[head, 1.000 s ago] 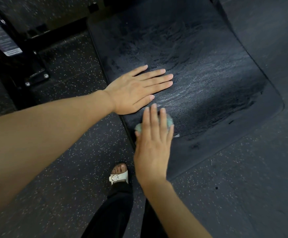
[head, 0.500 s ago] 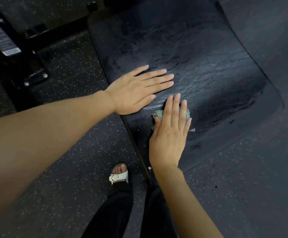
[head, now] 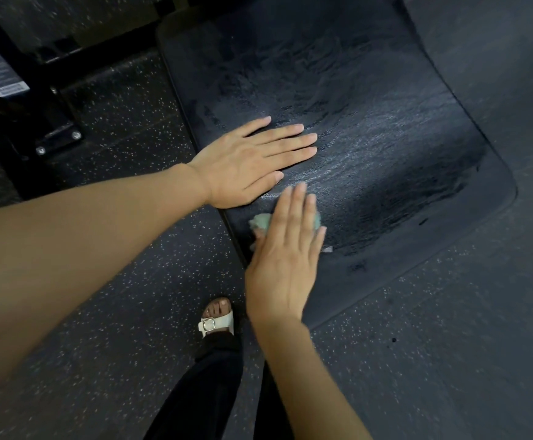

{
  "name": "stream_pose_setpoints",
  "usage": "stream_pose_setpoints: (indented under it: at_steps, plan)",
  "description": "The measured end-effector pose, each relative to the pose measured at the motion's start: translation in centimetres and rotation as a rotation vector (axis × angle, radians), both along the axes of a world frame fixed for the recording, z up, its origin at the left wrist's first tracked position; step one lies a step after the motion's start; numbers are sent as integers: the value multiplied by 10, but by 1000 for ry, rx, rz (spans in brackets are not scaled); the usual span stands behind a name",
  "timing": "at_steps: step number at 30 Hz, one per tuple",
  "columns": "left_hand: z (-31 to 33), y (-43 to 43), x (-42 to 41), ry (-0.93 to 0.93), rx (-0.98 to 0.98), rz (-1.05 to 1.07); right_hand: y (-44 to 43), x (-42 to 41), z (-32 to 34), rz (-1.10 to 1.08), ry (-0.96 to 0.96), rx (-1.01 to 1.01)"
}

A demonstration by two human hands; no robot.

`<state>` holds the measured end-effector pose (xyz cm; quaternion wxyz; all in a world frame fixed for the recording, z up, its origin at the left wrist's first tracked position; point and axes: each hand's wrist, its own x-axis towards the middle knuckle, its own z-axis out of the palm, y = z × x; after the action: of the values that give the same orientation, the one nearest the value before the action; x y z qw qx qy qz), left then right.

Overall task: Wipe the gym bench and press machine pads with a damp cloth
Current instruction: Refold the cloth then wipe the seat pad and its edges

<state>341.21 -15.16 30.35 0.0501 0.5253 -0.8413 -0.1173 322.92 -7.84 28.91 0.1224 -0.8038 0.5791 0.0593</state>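
Note:
A wide black bench pad (head: 370, 115) fills the upper middle of the head view, streaked with wet smears. My left hand (head: 252, 160) lies flat on the pad's near left part, fingers straight and pointing right. Just below it, my right hand (head: 287, 252) presses a small teal cloth (head: 260, 222) onto the pad near its left edge, fingers straight. Most of the cloth is hidden under that hand; bits show at both sides of the fingers.
Black machine frame (head: 36, 100) with bolts and a label stands at the upper left. Speckled rubber floor (head: 106, 312) surrounds the pad. My leg in dark trousers and a white sandal (head: 217, 319) stand beside the pad's near corner.
My right hand slid the cloth right and up along the pad, then back left toward the pad's near edge. My left hand has stayed flat in place.

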Motion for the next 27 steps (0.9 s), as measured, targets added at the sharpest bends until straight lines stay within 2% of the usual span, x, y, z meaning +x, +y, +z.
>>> stream_pose_setpoints:
  at_steps: [3,9,15,19,27]
  plan:
    - [1,1,-1,13,0,1,-20,-7,28,-94,-112,-182]
    - [2,1,-1,4,-7,5,-7,5,33,-76,-153,-148]
    - [1,0,0,-11,-12,6,39,3,39,197,-131,-84]
    - [2,0,-1,-10,-9,9,20,-23,40,397,-76,-79]
    - [5,3,-4,-20,6,42,-35,-56,39,218,-109,-104]
